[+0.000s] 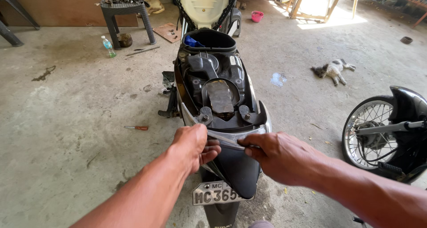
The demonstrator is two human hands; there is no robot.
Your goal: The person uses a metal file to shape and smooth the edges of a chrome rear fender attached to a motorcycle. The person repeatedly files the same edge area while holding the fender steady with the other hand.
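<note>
**Tail panel: both hands on, still seated on the scooter**

A screwdriver lies on the concrete floor left of the scooter, well apart from both hands. A plastic stool with tools on top stands further back, a bottle beside its leg.

The left hand has its fingers curled shut around the left end of the tail panel. The panel runs across the rear of the scooter, just above the number plate. The seat is already raised, and the compartment beneath is exposed.

The right hand pinches the panel's right half, thumb and fingers closed on its edge.

Judged from this: access is opened, the panel is gripped at both ends, but it is not yet separated from the body.

At right, a second motorcycle's wheel stands near; a cat lies beyond.
</note>
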